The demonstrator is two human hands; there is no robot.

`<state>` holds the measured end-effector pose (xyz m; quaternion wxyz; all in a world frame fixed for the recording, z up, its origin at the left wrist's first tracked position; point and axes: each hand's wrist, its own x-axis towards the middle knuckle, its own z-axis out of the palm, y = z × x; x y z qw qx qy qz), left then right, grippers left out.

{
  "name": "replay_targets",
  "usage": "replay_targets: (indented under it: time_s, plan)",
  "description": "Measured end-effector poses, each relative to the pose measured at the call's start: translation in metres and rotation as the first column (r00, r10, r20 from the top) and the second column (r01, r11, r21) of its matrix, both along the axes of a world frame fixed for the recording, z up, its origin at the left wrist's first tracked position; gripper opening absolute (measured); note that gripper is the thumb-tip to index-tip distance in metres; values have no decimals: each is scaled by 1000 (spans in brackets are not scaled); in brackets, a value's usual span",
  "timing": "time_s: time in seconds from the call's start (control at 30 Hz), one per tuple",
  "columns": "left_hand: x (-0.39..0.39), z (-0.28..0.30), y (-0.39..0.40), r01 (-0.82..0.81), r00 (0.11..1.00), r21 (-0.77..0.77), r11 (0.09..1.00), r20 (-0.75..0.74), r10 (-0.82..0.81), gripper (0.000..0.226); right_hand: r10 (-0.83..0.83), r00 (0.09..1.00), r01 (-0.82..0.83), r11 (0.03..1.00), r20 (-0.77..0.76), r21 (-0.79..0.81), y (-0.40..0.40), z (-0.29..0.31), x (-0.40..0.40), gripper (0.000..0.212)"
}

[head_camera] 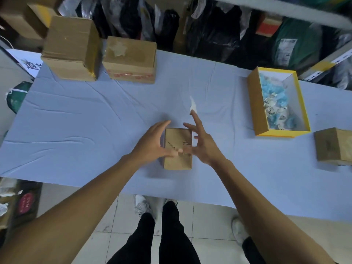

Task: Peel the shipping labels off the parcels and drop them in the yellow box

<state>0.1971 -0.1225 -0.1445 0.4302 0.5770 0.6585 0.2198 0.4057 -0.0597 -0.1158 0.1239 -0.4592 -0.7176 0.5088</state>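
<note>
A small brown parcel [178,148] lies flat near the front middle of the table, its top torn with bits of label residue. My left hand [153,142] and my right hand [202,144] hover over it with fingers spread, and the two thumbs meet on its top face. A white label scrap [193,104] sits just at my right index fingertip; I cannot tell whether it sticks to the finger or lies on the cloth. The yellow box [302,103] stands open at the right, holding several blue and white scraps.
Two larger cardboard parcels [70,48] [131,60] stand at the back left, and another parcel [333,145] at the right edge. A light blue cloth [85,115] covers the table. Dark bags and boxes are piled behind. My legs are below the front edge.
</note>
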Motion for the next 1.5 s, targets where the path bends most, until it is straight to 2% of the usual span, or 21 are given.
replay_targets:
  time_s: [0.07,0.13,0.2,0.33,0.4,0.43,0.5,0.6,0.67,0.73,0.8,0.87,1.0,1.1,1.17,1.2,1.3,1.4,1.5]
  plan:
    - [-2,0,-5,140,990,-63,988,-23,-142,134,99,995,-98,993,14,-59,-7,-4,14,129]
    - [-1,0,-3,183,982,-56,982,-38,-185,136,97,995,-97,988,-7,-118,-10,-10,18,132]
    - [1,1,8,137,990,-36,990,-15,-137,119,15,1000,-16,994,-7,-107,-8,-12,14,121]
    - [-1,-8,37,59,998,97,994,-39,-56,70,-209,978,209,977,3,35,4,-14,-1,82]
    - [1,-14,45,20,999,180,984,-33,-15,52,-244,970,243,966,1,89,6,-18,-8,70]
    - [2,-15,44,-5,1000,218,976,-26,11,50,-239,971,238,965,-5,108,4,-19,-9,70]
    - [1,-13,35,-21,1000,253,967,2,21,58,-197,979,200,976,-47,84,-1,-17,-5,89]
    - [-10,-14,10,138,990,214,967,-8,-140,108,-16,997,14,1000,-71,-19,-12,-18,12,131]
    - [-15,-17,1,220,975,154,963,-19,-220,121,82,996,-83,996,-30,-26,-20,-22,19,137]
    - [-14,-17,9,175,983,122,977,27,-180,103,2,1000,-3,999,-24,-37,-20,-24,19,127]
    - [-8,-14,30,132,989,124,983,49,-138,70,-129,991,127,990,25,61,-12,-24,13,107]
    - [-4,-10,48,101,995,127,987,13,-103,48,-172,982,159,976,78,151,-1,-22,7,89]
    - [2,4,56,-40,999,186,982,-27,46,31,-121,991,111,980,52,163,4,-7,6,68]
    - [7,31,53,-228,973,230,946,89,212,14,-184,983,184,969,-14,165,16,19,8,33]
    - [12,57,57,-251,958,223,942,199,208,7,-229,971,233,972,-67,44,34,43,5,11]
    - [14,69,60,-240,956,216,946,223,191,6,-231,970,230,973,-79,-19,40,55,2,9]
    - [17,99,68,-214,946,196,957,287,153,15,-177,967,152,978,-181,-140,53,87,-4,9]
    - [21,124,60,-250,921,175,952,346,178,26,-197,920,113,961,-339,-250,53,109,-8,2]
    - [25,143,46,-275,911,200,940,365,189,22,-247,872,109,939,-423,-325,45,124,-13,3]
